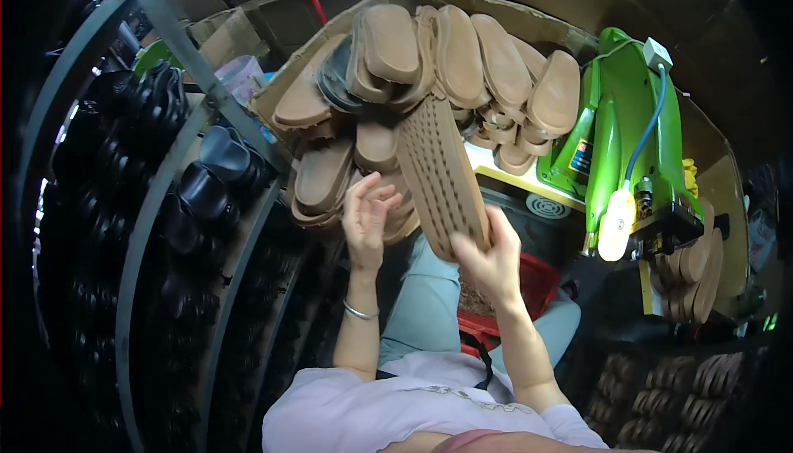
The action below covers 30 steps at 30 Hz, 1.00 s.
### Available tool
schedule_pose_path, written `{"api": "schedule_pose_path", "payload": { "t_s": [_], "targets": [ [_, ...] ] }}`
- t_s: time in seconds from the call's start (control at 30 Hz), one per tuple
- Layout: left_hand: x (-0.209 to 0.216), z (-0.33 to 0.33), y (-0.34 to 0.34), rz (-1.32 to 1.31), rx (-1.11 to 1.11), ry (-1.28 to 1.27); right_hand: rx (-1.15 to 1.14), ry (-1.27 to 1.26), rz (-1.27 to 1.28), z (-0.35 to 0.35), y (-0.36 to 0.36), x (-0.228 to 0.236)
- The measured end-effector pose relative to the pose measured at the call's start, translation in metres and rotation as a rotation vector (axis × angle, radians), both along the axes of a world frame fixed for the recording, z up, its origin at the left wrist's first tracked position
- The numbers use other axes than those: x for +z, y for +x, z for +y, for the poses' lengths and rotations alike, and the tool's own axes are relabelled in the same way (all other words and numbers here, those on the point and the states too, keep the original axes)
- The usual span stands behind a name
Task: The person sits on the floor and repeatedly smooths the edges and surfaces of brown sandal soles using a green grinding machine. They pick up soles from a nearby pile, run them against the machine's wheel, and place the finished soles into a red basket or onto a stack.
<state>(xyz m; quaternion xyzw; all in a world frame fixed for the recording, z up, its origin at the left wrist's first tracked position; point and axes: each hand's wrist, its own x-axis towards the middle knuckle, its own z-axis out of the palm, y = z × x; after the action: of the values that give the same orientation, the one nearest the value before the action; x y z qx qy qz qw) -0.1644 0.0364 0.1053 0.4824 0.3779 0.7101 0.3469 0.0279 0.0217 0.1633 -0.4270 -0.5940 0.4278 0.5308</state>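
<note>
My right hand (493, 256) grips a tan sandal (438, 176) by one end, thumb on its underside. The sole, with rows of dark tread marks, faces me, tilted upright in front of the pile. Beside it, to the left, my left hand (366, 218) is raised and holds nothing, its fingers apart and loosely curled. Just beyond that hand lie more tan sandals (322, 174). Behind the held sandal, further tan sandals (471, 52) are heaped on the bench, with one dark sandal piece (337, 77) among them.
A green sewing-type machine (615, 114) with a lit lamp (618, 226) stands to the right. Metal rack posts (169, 197) and black shoes (223, 156) fill the left. A red bin (537, 279) sits by my legs. Tan soles (694, 263) are stacked at far right.
</note>
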Motion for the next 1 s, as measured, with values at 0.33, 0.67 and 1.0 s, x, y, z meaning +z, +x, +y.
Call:
{"api": "schedule_pose_path", "payload": {
  "t_s": [0.33, 0.67, 1.0],
  "targets": [
    [-0.007, -0.048, 0.088, -0.218, -0.418, -0.369, -0.039, 0.748, -1.048, -0.093, 0.058, -0.034],
    [-0.043, -0.068, 0.127, 0.483, -1.341, -0.612, -0.404, -0.097, -0.618, -0.135, 0.195, -0.073],
    [-0.032, -0.008, 0.186, 0.284, -1.332, -0.478, -0.636, -0.38, 0.376, -0.242, 0.265, -0.156]
  ]
}}
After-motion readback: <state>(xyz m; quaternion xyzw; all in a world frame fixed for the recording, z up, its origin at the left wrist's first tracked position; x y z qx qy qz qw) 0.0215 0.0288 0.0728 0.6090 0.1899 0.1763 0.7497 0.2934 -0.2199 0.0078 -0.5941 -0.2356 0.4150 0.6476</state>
